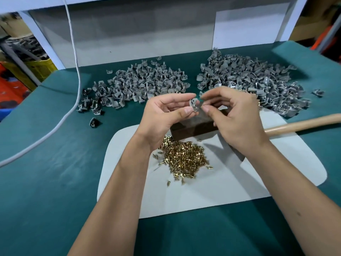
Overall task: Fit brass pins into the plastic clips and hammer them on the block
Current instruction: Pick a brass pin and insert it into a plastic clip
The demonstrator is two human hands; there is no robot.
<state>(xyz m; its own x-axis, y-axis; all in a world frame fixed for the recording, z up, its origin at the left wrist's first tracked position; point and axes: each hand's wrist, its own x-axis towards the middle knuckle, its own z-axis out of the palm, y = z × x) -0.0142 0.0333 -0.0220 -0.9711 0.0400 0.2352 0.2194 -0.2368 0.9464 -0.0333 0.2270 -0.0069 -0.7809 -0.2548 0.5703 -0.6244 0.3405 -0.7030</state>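
Clip (193,105) between both hands' fingertip grips

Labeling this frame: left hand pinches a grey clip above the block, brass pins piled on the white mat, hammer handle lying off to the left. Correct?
One error: the hammer handle lies to the right, not the left, as the head view shows. The rest holds: the left hand pinches a grey clip above the block, and the brass pins are piled on the white mat.
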